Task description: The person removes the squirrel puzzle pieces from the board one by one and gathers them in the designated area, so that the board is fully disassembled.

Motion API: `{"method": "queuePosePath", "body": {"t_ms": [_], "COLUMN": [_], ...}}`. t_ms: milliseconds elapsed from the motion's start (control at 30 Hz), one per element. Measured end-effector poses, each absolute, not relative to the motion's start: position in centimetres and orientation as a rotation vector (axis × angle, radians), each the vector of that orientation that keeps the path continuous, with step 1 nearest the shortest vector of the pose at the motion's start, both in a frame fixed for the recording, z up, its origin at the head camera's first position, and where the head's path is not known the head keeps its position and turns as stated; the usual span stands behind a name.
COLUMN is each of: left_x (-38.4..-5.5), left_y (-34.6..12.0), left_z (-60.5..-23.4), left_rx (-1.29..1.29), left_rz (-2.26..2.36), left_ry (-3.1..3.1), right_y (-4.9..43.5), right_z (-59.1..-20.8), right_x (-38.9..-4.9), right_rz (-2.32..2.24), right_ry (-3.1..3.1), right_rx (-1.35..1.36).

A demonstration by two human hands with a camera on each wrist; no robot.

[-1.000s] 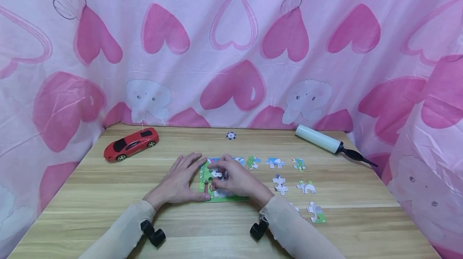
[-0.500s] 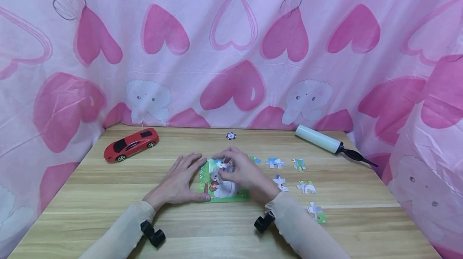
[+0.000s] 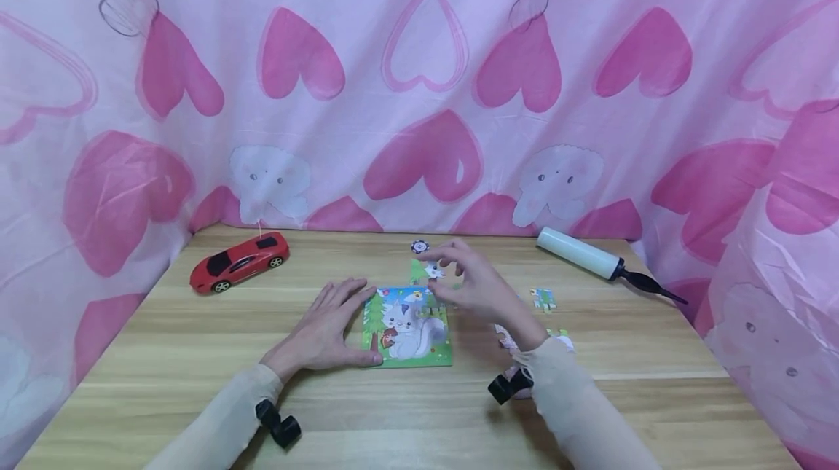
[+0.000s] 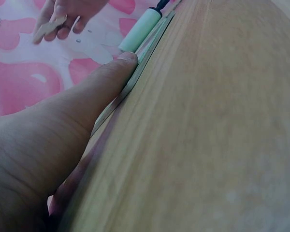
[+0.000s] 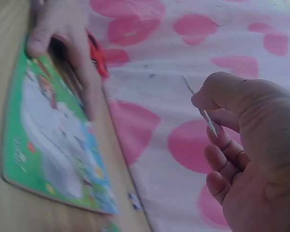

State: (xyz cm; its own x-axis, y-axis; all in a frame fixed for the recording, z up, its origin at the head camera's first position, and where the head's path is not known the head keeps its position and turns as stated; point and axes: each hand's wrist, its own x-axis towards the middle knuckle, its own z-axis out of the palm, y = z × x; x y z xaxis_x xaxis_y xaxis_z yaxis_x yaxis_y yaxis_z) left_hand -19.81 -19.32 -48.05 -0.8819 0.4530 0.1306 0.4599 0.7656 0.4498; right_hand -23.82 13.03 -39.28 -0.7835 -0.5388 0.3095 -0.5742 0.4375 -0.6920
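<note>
My left hand [image 3: 325,324] lies with straight fingers along the left side of a puzzle board [image 3: 409,350], which shows a white squirrel holding a nut. Its thumb [image 4: 104,79] touches the board's near edge in the left wrist view. Raised above the far right corner of the board, my right hand [image 3: 478,286] pinches a green-and-white jigsaw piece [image 3: 419,272] between thumb and fingers. That piece appears thin, nearly edge-on, in the right wrist view. Right of the board lie loose jigsaw pieces [image 3: 543,299], some partly hidden by the right forearm.
A red toy car [image 3: 240,263] stands at the back left of the wooden table [image 3: 393,419]. At the back centre lies a small poker chip [image 3: 420,246]. A pale hand pump [image 3: 580,252] rests at the back right. Behind hangs a pink heart-patterned curtain [image 3: 419,157].
My right hand has lifted the jigsaw piece off the board and moved it up and right, uncovering the squirrel picture. The left hand has stayed in place.
</note>
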Motion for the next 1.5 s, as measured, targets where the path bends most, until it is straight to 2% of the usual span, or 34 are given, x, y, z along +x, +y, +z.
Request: {"method": "queuePosePath", "body": {"t_ms": [267, 567, 1267, 1500], "left_x": [-19.9, -20.0, -19.9, -19.9], "left_y": [-19.3, -19.2, -19.3, -19.3], "left_z": [-48.0, -47.9, -48.0, -48.0], "left_rx": [-0.749, -0.732, -0.722, -0.727], "left_rz": [-0.757, -0.767, -0.767, -0.762], "left_ry": [-2.955, -2.977, -2.985, -2.973], "right_y": [16.4, 19.5, 21.3, 21.0], "right_z": [-37.8, -38.2, -43.3, -44.3], "right_x": [-23.7, -23.0, -20.9, -20.6], "right_rz": [1.268, 1.187, 1.317, 1.173], "right_ry": [-2.613, -2.657, -2.848, -2.984], "right_rx": [0.968, 0.907, 0.872, 0.826]}}
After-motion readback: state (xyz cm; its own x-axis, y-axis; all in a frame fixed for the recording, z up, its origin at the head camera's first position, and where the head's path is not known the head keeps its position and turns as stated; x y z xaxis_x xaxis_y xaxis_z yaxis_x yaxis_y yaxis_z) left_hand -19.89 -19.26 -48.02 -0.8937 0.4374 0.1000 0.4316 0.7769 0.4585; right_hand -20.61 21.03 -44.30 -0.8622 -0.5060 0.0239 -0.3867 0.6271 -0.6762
